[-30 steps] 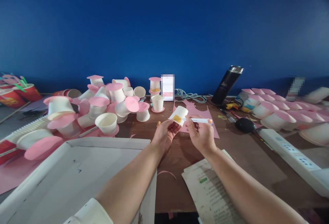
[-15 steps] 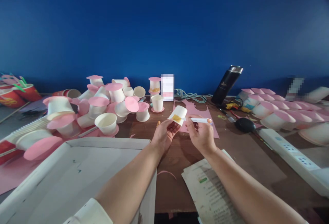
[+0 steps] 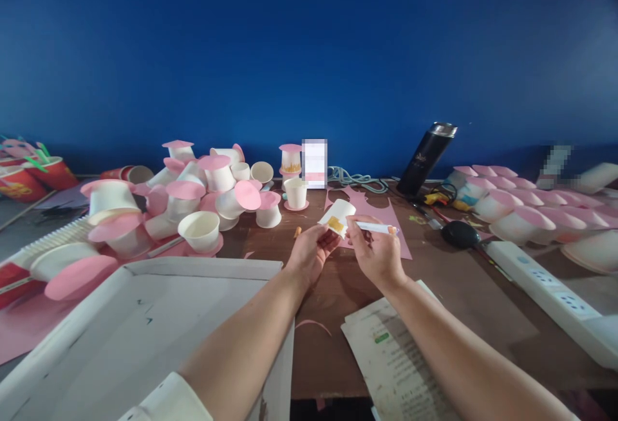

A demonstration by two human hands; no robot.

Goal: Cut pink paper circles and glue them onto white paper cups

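A plain blue wall [image 3: 309,54] stands behind a brown table [image 3: 473,331]. A black flask [image 3: 421,162] with a silvery top appears tilted rightward near the wall. Left of it lies a pale cord [image 3: 357,180], loosely looped. Right of the flask's base, a black bulb [image 3: 461,235] rests near a white power strip [image 3: 541,286], whose sockets face upward. Printed sheets [image 3: 381,356], stained and bearing a green mark, lie at the near edge. A shallow white tray [image 3: 125,350] occupies the near left. Red cups [image 3: 62,175] stand far left; green strips [image 3: 37,165] show there.
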